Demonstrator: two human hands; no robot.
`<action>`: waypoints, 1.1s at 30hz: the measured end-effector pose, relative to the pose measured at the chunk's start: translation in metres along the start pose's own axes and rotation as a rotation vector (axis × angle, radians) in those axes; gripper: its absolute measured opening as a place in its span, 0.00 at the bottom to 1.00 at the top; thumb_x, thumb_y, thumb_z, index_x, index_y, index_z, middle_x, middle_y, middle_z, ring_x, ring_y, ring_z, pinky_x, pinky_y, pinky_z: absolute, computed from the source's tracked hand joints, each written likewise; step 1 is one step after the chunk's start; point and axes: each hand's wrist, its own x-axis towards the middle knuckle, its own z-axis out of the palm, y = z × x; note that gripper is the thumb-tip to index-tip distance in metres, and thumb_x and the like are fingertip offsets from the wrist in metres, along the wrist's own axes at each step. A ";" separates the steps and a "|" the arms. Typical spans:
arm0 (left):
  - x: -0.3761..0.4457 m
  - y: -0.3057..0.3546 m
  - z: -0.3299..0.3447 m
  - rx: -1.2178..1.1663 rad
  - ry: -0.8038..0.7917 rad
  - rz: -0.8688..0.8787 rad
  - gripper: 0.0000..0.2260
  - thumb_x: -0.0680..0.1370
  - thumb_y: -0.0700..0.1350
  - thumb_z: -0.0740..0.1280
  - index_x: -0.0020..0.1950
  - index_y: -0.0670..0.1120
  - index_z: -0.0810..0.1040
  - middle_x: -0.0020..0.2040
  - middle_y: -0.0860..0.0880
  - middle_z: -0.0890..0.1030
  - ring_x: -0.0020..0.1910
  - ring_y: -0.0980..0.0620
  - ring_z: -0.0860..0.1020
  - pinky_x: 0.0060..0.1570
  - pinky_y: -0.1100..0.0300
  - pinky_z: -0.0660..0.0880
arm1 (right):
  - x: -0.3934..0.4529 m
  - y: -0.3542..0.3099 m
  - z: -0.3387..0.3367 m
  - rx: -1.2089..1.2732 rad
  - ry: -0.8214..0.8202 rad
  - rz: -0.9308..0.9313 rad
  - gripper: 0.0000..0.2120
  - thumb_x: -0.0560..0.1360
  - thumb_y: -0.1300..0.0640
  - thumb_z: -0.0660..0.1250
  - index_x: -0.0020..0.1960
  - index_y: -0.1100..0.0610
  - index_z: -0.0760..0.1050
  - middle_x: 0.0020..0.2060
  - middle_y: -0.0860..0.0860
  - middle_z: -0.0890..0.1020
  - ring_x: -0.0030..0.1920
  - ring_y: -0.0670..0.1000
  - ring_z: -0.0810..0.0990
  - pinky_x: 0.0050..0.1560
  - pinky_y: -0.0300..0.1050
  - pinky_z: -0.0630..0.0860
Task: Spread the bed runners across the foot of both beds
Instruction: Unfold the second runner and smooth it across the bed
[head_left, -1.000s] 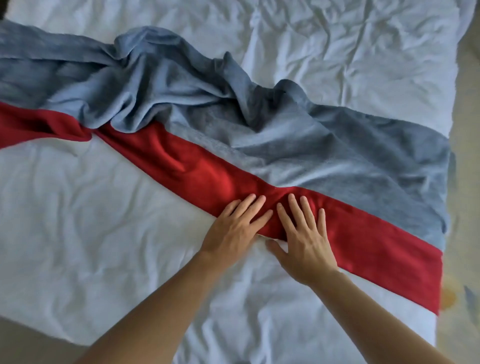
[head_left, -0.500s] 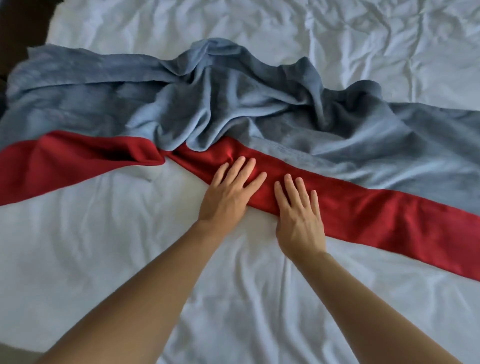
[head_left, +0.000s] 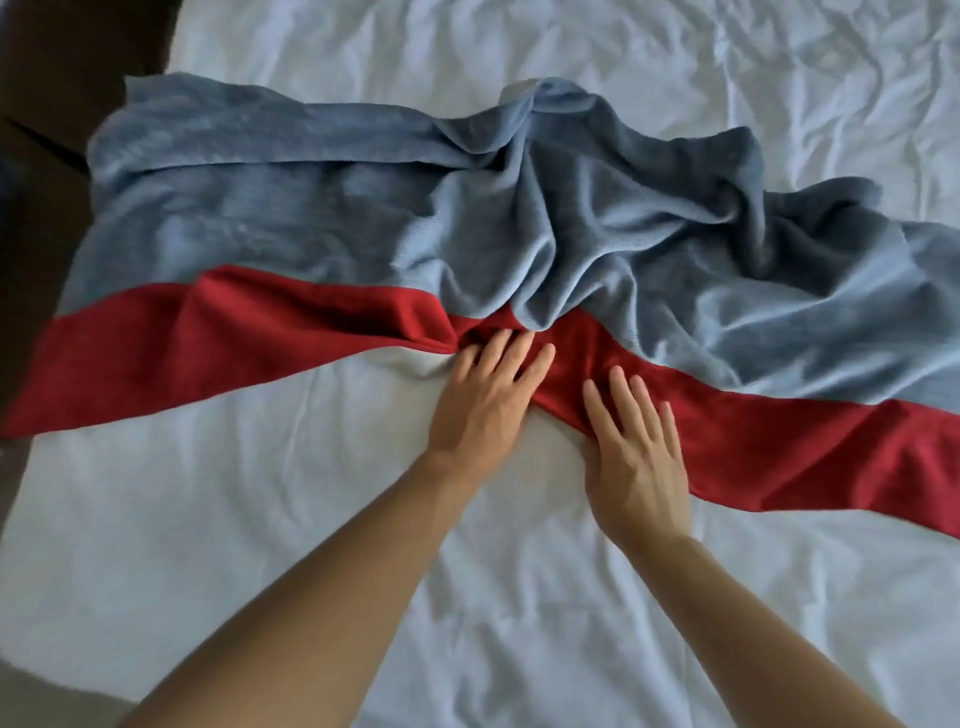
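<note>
The bed (head_left: 218, 545), covered in a wrinkled white sheet, fills nearly the whole frame; its far end is cut off at the top edge and its right side runs out of the frame, so how far it extends cannot be told. At the upper left a dark area (head_left: 57, 104) beside the bed is too shadowed to make out.

The bed runner (head_left: 322, 218) lies across the middle of the frame from left to right, a blue-grey cloth with a red band (head_left: 171, 353) along its near edge. Its left half lies fairly flat; the centre is bunched into deep folds that hide the sheet and part of the red band beneath them. The right end of the runner is cut off by the frame edge. No label, brand or writing can be seen on it.

Both forearms enter from the bottom edge. The left hand (head_left: 485, 402) lies flat with fingers extended, fingertips pressing the red band just below the bunched folds, palm on the sheet. The right hand (head_left: 636, 457), just beside it, also lies flat with straight fingers on the red band, grasping nothing.
</note>
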 end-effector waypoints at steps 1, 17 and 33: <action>0.002 -0.006 -0.001 0.019 -0.010 0.007 0.23 0.78 0.43 0.59 0.74 0.51 0.70 0.74 0.47 0.70 0.72 0.45 0.68 0.65 0.47 0.66 | 0.008 -0.011 0.003 0.012 0.004 -0.003 0.28 0.76 0.64 0.67 0.76 0.56 0.69 0.76 0.59 0.66 0.77 0.62 0.62 0.75 0.64 0.60; -0.035 -0.010 -0.016 0.046 -0.072 -0.049 0.24 0.77 0.42 0.58 0.73 0.53 0.72 0.74 0.47 0.70 0.72 0.46 0.70 0.64 0.49 0.69 | -0.004 -0.013 0.003 0.025 0.018 -0.104 0.26 0.72 0.68 0.70 0.69 0.56 0.77 0.73 0.60 0.70 0.74 0.63 0.68 0.72 0.67 0.63; -0.068 -0.056 -0.034 -0.060 0.300 -0.007 0.22 0.78 0.40 0.59 0.72 0.51 0.73 0.72 0.49 0.72 0.70 0.48 0.71 0.59 0.50 0.65 | -0.002 -0.072 0.017 0.048 0.087 -0.109 0.28 0.70 0.67 0.71 0.70 0.60 0.75 0.72 0.61 0.71 0.74 0.62 0.67 0.73 0.66 0.62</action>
